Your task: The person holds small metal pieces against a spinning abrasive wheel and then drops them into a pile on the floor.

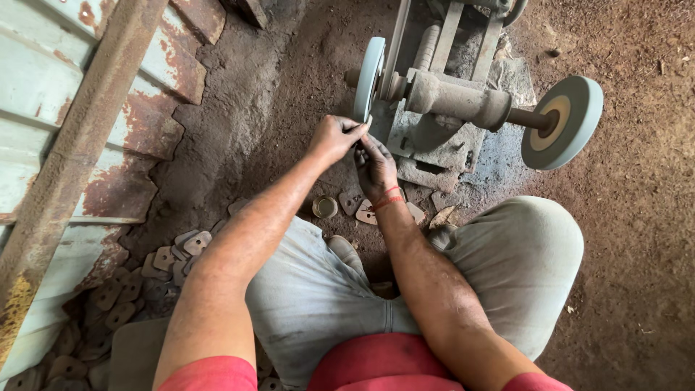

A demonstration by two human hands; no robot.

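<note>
A bench grinder [441,101] stands on the dirt floor with a pale grinding wheel [368,78] on its left end and another wheel [565,122] on its right. My left hand [334,137] and my right hand [375,165] meet just below the left wheel. Both pinch a small metal piece [360,142] at the wheel's lower edge; most of the piece is hidden by my fingers. A red thread band circles my right wrist.
Several flat grey metal blanks [181,250] lie heaped on the floor at the left, a few more [358,206] below my hands, next to a small round tin [325,207]. A rusty metal wall and beam [79,145] stand at left. My knees frame the spot.
</note>
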